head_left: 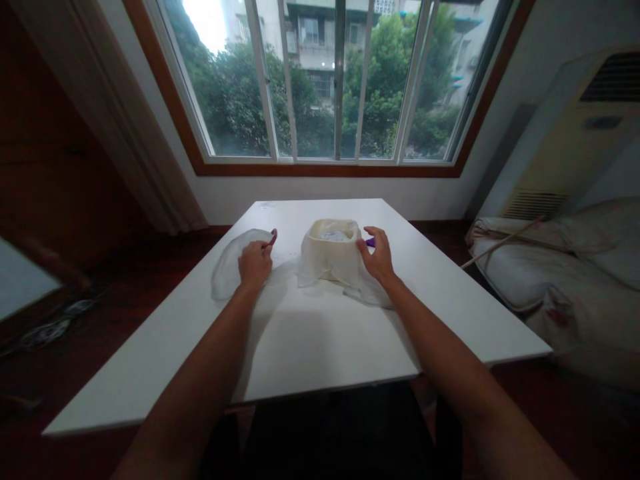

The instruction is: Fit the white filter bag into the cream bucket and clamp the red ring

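A cream-coloured round container [333, 257] stands on the white table, with thin whitish plastic draped around its sides and spreading onto the tabletop. Some pale, patterned material shows inside its opening. To its left, a puffed, translucent plastic bag [226, 267] lies beside and under my left hand [255, 265]. That hand is closed on a narrow purple strip [273, 236], whose curled end sticks out past the fingers. My right hand [377, 253] is at the container's right rim, thumb and fingers curved around a second purple piece [371, 243], mostly hidden.
The white table [295, 353] narrows toward a window [320, 87] in the far wall. Large whitish sacks [565, 267] and a thin stick [503, 243] are at the right, below a floor-standing air conditioner [570, 133]. A curtain [120, 120] hangs at the left.
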`<state>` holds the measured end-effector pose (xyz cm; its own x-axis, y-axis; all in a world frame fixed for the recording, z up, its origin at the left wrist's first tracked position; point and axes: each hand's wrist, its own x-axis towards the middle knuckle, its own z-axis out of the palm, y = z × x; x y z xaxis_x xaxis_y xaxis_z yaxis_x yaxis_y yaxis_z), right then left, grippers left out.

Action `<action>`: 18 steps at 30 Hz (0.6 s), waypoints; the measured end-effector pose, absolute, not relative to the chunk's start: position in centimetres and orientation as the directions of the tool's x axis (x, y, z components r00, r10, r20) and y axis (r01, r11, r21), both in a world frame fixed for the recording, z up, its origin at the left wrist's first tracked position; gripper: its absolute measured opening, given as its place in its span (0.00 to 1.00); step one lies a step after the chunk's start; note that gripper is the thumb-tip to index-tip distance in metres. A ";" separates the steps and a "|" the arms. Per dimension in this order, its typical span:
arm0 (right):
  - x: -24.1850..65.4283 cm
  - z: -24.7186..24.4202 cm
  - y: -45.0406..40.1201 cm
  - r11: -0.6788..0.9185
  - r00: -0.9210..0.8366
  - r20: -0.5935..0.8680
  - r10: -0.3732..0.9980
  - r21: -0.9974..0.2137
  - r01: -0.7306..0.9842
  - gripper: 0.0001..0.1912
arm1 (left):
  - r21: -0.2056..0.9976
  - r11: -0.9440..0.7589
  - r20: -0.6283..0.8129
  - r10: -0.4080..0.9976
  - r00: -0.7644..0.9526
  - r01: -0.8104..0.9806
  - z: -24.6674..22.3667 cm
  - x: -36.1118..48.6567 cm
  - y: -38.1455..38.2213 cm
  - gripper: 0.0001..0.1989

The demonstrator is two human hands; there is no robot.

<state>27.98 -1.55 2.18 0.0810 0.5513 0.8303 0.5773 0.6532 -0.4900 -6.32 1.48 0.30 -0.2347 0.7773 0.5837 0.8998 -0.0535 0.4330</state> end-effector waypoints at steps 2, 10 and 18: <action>27.6 3.1 -2.5 0.673 0.070 0.881 0.468 -0.407 0.618 0.19 | 0.406 -0.163 0.689 0.700 -0.184 0.899 1.2 -5.4 0.8 0.14; 26.0 3.6 -3.8 0.697 -0.047 0.879 0.475 -0.344 0.630 0.18 | 0.730 -0.310 0.659 0.555 -0.507 0.609 1.9 -5.0 1.1 0.13; 26.4 2.7 -3.0 0.696 -0.081 0.822 0.564 -0.421 0.582 0.21 | 0.888 -0.452 0.386 0.623 -0.680 0.089 2.6 -6.0 1.8 0.09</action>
<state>26.44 -3.00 2.67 -0.0810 0.5644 0.8215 0.5824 0.6957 -0.4205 -6.00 1.82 2.63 -0.6803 0.6233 0.3856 0.0889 -0.4520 0.8876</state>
